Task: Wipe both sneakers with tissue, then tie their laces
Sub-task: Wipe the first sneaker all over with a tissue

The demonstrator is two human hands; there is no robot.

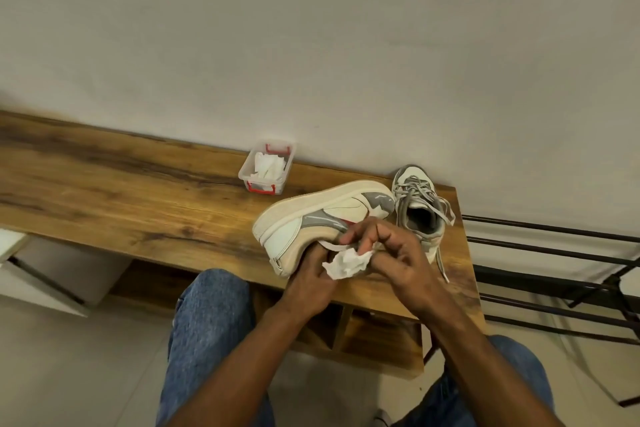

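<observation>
The right hand [391,253] curls its fingers round a crumpled white tissue [347,263], its grip pinching the wad against the upper edge of the tilted sneaker [322,218]. The left hand [311,274] grips that same sneaker from below and behind, near the heel collar, its fingers wrapped under the shoe and partly hidden by the tissue. A loose flat lace end [333,246] lies across the left fingers.

The held sneaker is cream and white with grey panels and a grey star on its side; it is turned on its side with the thick pale sole facing far and the toe pointing right. It sits over the near right part of the wooden bench [138,198], just left of the second sneaker [417,204].

That second sneaker stands upright on the bench's right end, toe toward the wall [311,45], its grey laces [412,187] loose and one end trailing over the near edge.

Farther left, against the wall, a small clear plastic box [266,166] with red clips holds more white tissues [268,165].

The person's knees in blue jeans [207,322] show at the near edge. A black metal rack [554,270] stands to the right of the bench.
</observation>
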